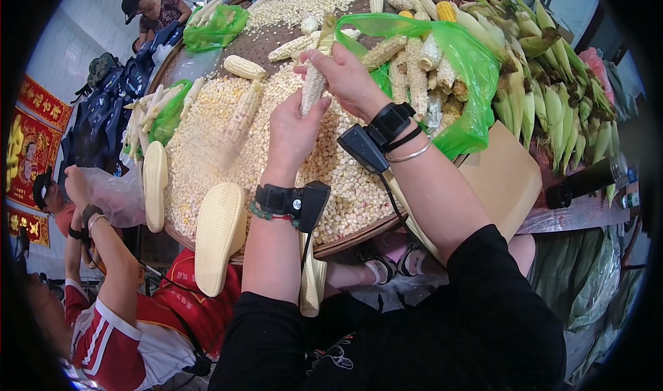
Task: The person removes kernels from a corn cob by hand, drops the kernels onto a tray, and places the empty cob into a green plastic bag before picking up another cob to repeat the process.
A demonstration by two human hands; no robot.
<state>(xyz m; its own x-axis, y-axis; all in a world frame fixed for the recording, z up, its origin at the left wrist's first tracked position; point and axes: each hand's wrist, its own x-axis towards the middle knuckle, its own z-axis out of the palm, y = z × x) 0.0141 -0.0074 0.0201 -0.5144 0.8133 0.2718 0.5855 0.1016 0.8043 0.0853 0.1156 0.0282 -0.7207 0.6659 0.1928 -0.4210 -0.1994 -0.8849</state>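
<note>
Both my hands are above a wide round tray [273, 249] heaped with loose pale corn kernels [207, 125]. A corn cob [314, 87], looking mostly stripped, stands upright between them. My left hand [293, 132] wraps its lower end, with the thumb along the side. Higher up, my right hand [352, 80] grips the cob near its top, where a dry husk [327, 35] sticks up. Just right of my right hand, a green plastic bag [476, 108] holds several bare cobs [416, 73]. An ear of corn [242, 111] rests on the kernels left of my hands.
Cream ridged slippers [219, 239] lean on the tray's near rim. Unhusked corn [552, 108] is piled at the right, by a dark bottle [587, 182] and cardboard [504, 184]. A co-worker's arm [114, 253] is at the left; another person [162, 11] sits at the far left.
</note>
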